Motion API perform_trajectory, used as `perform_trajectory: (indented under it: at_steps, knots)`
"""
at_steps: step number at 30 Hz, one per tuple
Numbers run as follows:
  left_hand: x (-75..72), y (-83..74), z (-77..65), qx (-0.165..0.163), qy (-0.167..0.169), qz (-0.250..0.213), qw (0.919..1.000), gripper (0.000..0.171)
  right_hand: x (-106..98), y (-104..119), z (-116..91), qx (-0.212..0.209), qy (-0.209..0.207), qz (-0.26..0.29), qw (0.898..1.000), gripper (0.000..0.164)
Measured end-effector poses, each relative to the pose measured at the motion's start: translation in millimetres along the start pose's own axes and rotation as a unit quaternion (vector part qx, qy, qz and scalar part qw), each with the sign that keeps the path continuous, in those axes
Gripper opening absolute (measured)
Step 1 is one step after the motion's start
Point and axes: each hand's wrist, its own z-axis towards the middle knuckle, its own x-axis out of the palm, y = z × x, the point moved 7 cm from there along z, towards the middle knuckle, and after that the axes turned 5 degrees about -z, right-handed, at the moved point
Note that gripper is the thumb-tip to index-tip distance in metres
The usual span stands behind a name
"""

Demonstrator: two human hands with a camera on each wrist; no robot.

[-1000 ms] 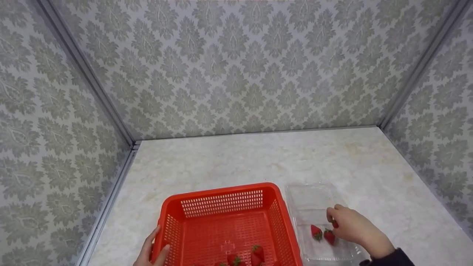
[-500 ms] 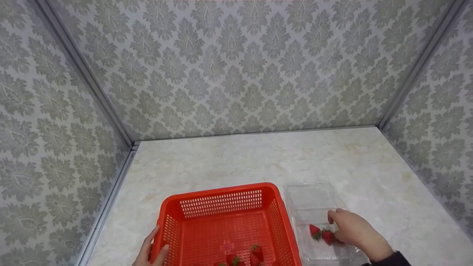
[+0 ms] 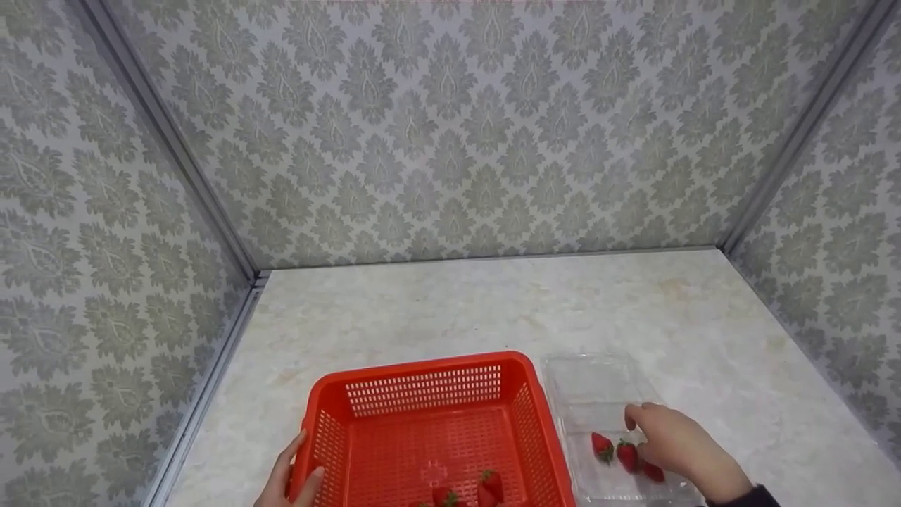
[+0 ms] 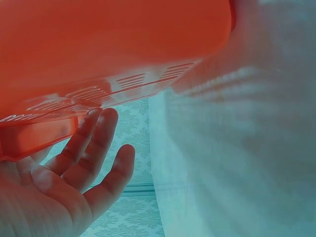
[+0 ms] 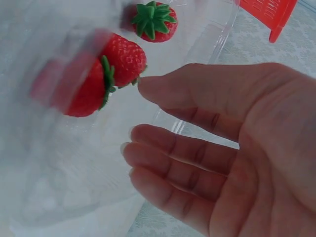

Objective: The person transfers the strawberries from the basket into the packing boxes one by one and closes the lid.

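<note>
My left hand [image 3: 289, 477] grips the left wall of a red plastic basket [image 3: 422, 365], thumb inside the rim and fingers outside. From below, the left wrist view shows the fingers [image 4: 104, 133] reaching up to the slotted wall. Several strawberries [image 3: 490, 486] lie in the near part of the basket. To its right, a clear plastic box [image 3: 591, 373] holds three strawberries [image 3: 627, 455] side by side. My right hand [image 3: 679, 443] is over the box's right side, holding nothing. In the right wrist view its thumb and fingers are parted, thumb tip close to the middle strawberry [image 5: 126, 57].
The basket and box stand beside each other on a pale marbled table [image 3: 394, 303]. Patterned wall panels [image 3: 450, 141] enclose the back and both sides. A metal strip [image 3: 204, 401] runs along the table's left edge.
My right hand has let go of a strawberry, which now lies at the right end of the row in the box. The left hand stays on the basket.
</note>
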Motion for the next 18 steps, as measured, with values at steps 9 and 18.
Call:
perform_trajectory:
  at_steps: [9,18]
  knots:
    - [-1.5,1.7,-1.7,0.003,-0.002,-0.007,1.0000,0.085,-32,30,5,-0.076,-0.041,0.002,0.996,0.022]
    - [2.1,-5.1,-5.1,0.018,-0.009,-0.001,0.9998,0.080,-71,88,11,-0.153,-0.098,-0.021,0.983,0.021]
